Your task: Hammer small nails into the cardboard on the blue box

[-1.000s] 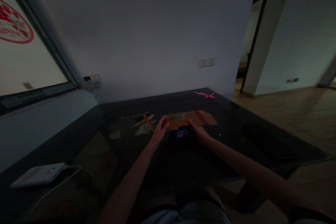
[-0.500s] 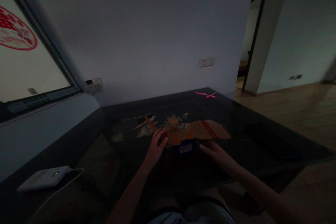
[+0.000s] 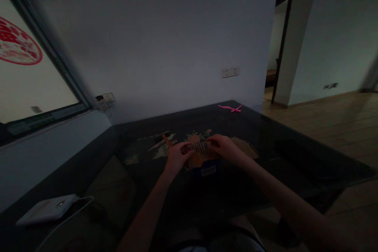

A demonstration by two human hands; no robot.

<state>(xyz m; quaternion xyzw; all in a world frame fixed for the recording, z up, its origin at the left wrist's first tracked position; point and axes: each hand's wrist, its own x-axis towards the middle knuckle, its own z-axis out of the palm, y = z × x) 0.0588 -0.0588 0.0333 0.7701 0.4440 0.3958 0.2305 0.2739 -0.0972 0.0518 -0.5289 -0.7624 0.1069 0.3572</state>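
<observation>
A torn brown cardboard piece point(image 3: 247, 147) with dark printing lies over a dark blue box point(image 3: 209, 168) that bears a white label. My left hand point(image 3: 177, 159) grips the cardboard's left end between thumb and fingers. Across the cardboard's upper middle reaches my right hand point(image 3: 222, 146), its fingertips pinched at the edge beside the printed letters. That hand and forearm hide part of the cardboard. An orange-brown stick point(image 3: 167, 140) slants up and left from behind my left hand.
The dark glossy table point(image 3: 189, 118) has a floral picture under its surface. A white device point(image 3: 47, 209) with a cable sits at the left, and a pink ribbon point(image 3: 234, 109) near the far corner. A long dark object point(image 3: 305, 159) lies at right.
My right hand has moved up and left from below the cardboard onto its upper edge and has closed there. My left hand stays at the left end.
</observation>
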